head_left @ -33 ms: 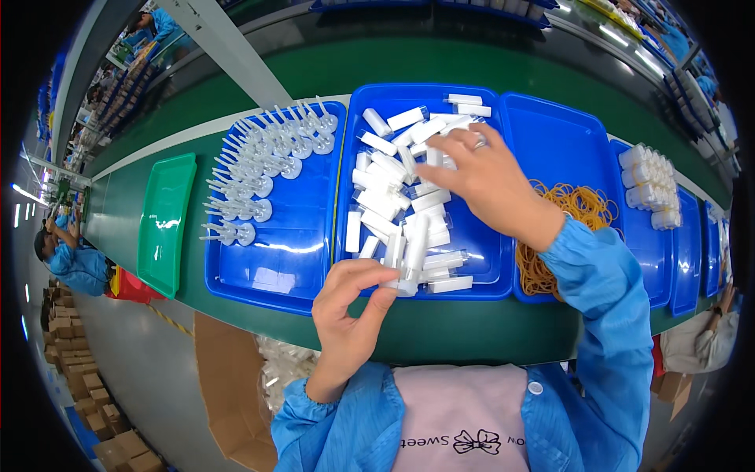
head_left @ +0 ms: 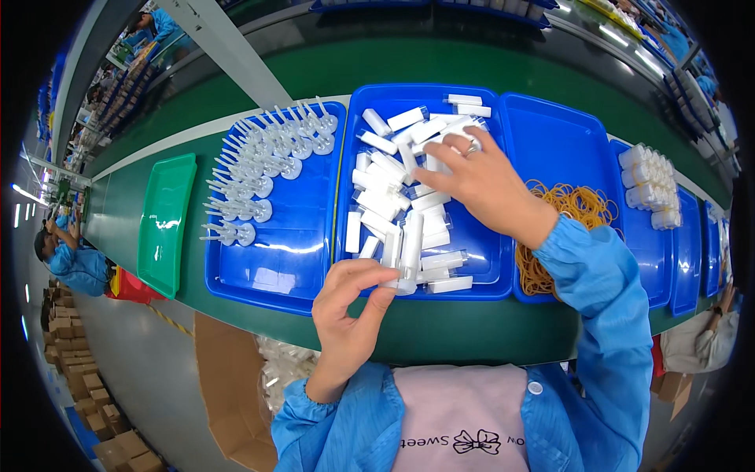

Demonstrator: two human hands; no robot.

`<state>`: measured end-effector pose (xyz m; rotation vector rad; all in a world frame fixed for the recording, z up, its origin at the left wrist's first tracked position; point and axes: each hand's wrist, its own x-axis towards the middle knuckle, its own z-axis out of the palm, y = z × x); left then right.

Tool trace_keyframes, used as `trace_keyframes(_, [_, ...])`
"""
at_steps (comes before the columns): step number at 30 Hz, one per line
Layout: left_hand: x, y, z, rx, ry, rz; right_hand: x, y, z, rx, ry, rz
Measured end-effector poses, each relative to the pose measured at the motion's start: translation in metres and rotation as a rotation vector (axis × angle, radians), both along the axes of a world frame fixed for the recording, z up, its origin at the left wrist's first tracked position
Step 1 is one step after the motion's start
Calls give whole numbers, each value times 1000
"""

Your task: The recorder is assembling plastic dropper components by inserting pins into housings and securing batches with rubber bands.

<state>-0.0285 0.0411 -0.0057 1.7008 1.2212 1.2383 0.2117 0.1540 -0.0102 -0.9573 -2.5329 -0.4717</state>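
Note:
My left hand (head_left: 348, 308) is at the front edge of the middle blue tray (head_left: 480, 275), thumb and fingers pinching the lower ends of two white tubes (head_left: 410, 248) that stand up side by side. Over the far right of the same tray, my right hand (head_left: 480, 177) has its thumb and fingers bent around a white tube (head_left: 435, 164), partly hidden by the fingers. Around and under it lies a loose heap of white tubes (head_left: 381, 200), some with clear ends.
A blue tray (head_left: 291, 267) at left holds rows of clear stemmed pieces (head_left: 259, 185). Farther left lies a green tray (head_left: 167, 228). To the right are rubber bands (head_left: 539, 271) in a blue tray and bundled white tubes (head_left: 651, 185). An open carton (head_left: 228, 377) stands below the table.
My right hand has shifted slightly, its fingers drawing in around a tube. The upper ends of the tubes in my left hand have tipped a little left.

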Motion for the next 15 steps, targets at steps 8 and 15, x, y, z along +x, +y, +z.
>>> trace_keyframes(8, [-2,-7,4,132,108,-70,-1,-13,10,-845,813,-75])
trace_keyframes(15, [4,-12,16,229,192,-132,13,-29,54,-1616,933,135])
